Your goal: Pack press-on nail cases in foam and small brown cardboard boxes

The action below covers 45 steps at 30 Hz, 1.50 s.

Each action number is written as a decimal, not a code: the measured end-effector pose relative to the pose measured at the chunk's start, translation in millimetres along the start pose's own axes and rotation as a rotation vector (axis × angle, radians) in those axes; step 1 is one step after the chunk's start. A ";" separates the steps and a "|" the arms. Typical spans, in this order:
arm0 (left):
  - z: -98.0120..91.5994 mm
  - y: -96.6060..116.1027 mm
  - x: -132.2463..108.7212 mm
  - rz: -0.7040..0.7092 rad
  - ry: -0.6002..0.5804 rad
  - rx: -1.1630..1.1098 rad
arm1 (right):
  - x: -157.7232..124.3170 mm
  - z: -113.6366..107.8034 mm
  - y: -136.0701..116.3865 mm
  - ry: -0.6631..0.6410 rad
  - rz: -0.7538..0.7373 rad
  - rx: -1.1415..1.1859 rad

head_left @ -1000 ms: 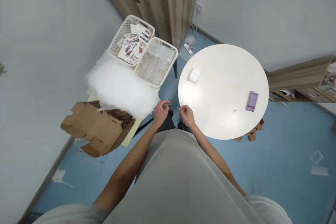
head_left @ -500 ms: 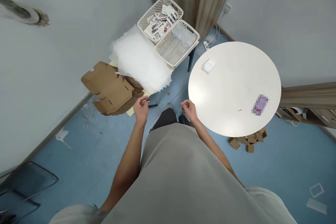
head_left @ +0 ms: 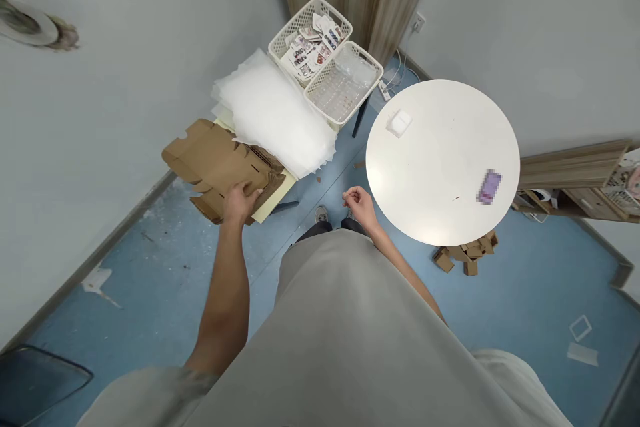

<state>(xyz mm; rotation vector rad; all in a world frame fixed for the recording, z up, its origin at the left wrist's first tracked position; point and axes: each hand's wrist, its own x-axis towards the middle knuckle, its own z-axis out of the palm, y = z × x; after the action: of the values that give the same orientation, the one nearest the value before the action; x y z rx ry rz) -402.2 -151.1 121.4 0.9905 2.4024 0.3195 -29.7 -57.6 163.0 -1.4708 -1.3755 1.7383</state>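
My left hand (head_left: 240,201) reaches out to the left and rests on the near edge of a stack of flat brown cardboard boxes (head_left: 215,163), fingers curled over the top sheet. My right hand (head_left: 359,204) hovers in front of my body beside the near rim of the round white table (head_left: 440,167), fingers loosely curled in a pinch; what they hold, if anything, is too small to see. A pile of white translucent sheets (head_left: 275,113) lies just behind the cardboard.
Two cream baskets stand behind the sheets: one with printed cards (head_left: 310,40), one with clear bags (head_left: 345,83). A small white box (head_left: 399,123) and a purple item (head_left: 489,187) lie on the round table. Cardboard scraps (head_left: 465,257) litter the blue floor.
My left hand has moved from in front of my body out to the left and onto the cardboard stack. My right hand has barely shifted. The view has turned left.
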 end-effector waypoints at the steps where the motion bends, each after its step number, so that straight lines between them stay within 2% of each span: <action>1: -1.5 -1.2 0.1 0.019 -0.003 0.008 | -1.9 6.5 1.2 0.000 0.001 -0.005; 8: 3.0 -0.9 -3.0 0.147 -0.037 0.143 | -11.8 42.8 16.5 0.029 0.022 -0.023; 14: 2.5 -15.6 -8.0 0.148 0.003 0.029 | -22.3 67.0 13.4 0.020 0.013 -0.063; 21: -17.2 -32.5 -27.6 0.200 0.231 -0.170 | -32.1 87.7 15.6 -0.044 -0.003 -0.100; 24: -27.7 -32.2 -33.9 0.107 0.387 -0.209 | -34.5 92.5 15.4 -0.063 0.011 -0.119; 26: -36.3 -27.0 -37.6 0.138 0.516 -0.249 | -35.7 94.4 12.4 -0.070 0.007 -0.123; 29: -47.5 -7.7 -45.0 0.394 0.635 -0.344 | -36.4 94.9 1.4 -0.065 -0.019 -0.106; 31: -49.9 13.4 -51.5 0.588 0.625 -0.382 | -35.8 92.1 -11.0 -0.055 -0.050 -0.082; 33: -46.3 39.3 -58.7 0.743 0.567 -0.375 | -34.5 84.8 -26.6 -0.030 -0.091 -0.034; 36: -31.2 80.8 -69.2 0.944 0.455 -0.323 | -32.6 63.3 -51.8 0.050 -0.158 0.062; 40: -4.3 128.9 -80.8 1.221 0.347 -0.299 | -33.2 20.0 -75.7 0.147 -0.274 0.181; 42: 9.6 149.4 -86.1 1.318 0.283 -0.267 | -34.2 -2.8 -80.1 0.217 -0.311 0.208; 45: 33.4 179.1 -93.8 1.426 0.129 -0.192 | -35.5 -36.6 -77.0 0.398 -0.302 0.210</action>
<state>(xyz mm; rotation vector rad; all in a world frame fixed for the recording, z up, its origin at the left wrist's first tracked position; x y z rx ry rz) -222.7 -90.7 199.6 2.4369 1.2778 1.0570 -3.2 -44.1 250.5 -1.3246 -1.1014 1.2757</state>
